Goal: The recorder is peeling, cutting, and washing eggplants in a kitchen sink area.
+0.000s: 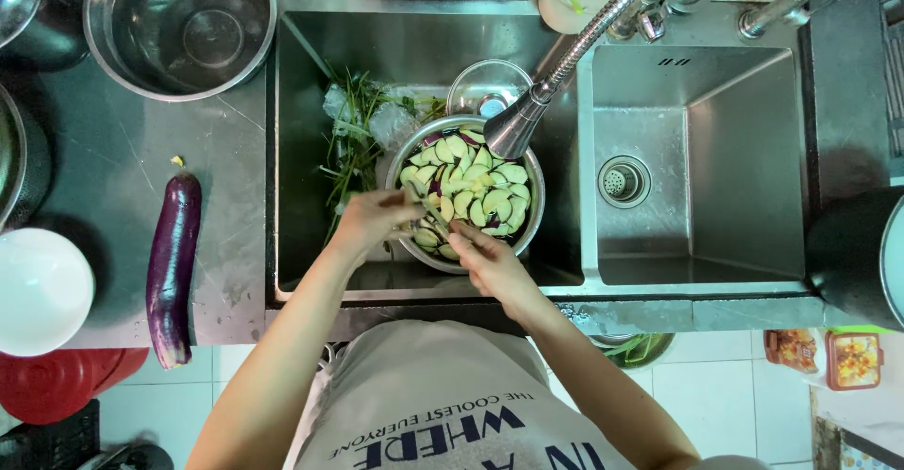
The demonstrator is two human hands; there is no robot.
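Both hands [377, 218] among pale eggplant slices [476, 187]

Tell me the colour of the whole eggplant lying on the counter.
Dark purple, glossy, seen in the head view: the eggplant left of the sink.

**Bowl of sliced eggplant in the sink**

So there's a round steel bowl [468, 193] sitting upright in the left sink basin, right under the pull-down tap head. It's packed with eggplant slices [476, 187], pale greenish flesh with thin purple skin edges, all heaped and overlapping. The slices at the bowl's 7 o'clock edge are being handled; some there look wet, hard to tell for sure.
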